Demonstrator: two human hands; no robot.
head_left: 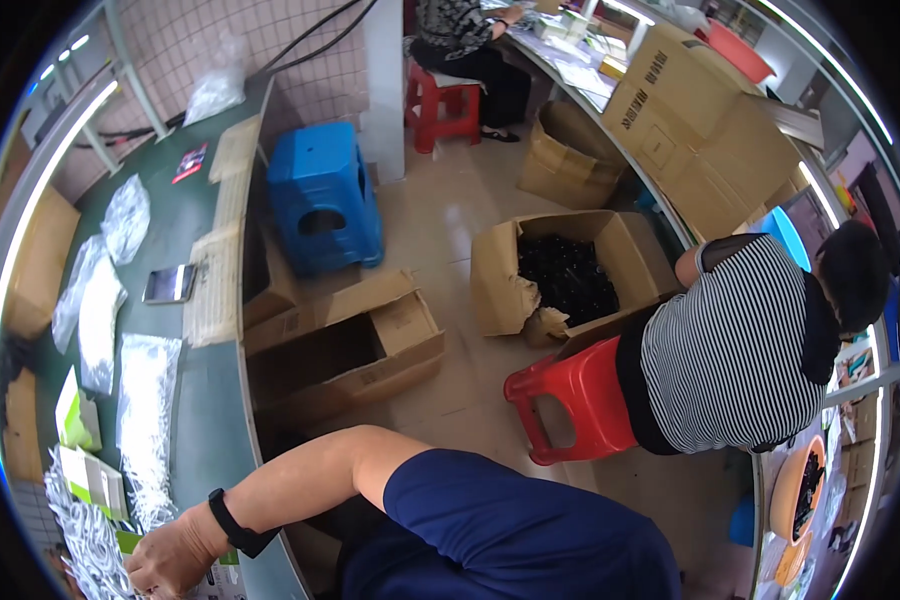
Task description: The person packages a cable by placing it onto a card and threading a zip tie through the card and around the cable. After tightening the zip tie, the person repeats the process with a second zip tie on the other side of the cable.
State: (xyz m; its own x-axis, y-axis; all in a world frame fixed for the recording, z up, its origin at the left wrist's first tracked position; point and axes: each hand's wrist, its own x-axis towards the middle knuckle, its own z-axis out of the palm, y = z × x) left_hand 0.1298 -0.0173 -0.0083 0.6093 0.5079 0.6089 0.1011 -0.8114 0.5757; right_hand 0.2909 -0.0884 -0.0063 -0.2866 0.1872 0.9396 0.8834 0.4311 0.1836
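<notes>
My right hand [175,556] reaches down to the near left end of the green worktable [205,400], a black band on its wrist. Its fingers are bent and pressed together. What they hold, if anything, is hidden. Beside them lies a pile of loose white cables [82,535], and a bit of green card shows near the knuckles. Just beyond the hand sit a green and white small box [95,480] and another open one [77,415]. A clear bag of white cables [148,410] lies alongside. My left hand is out of the picture.
Farther along the table lie a phone [170,284] and clear plastic bags [125,220]. An open carton [410,335] and a blue stool [320,190] stand beside it. A carton of black parts [565,275] is on the floor. A person in stripes [735,350] sits on a red stool [580,400].
</notes>
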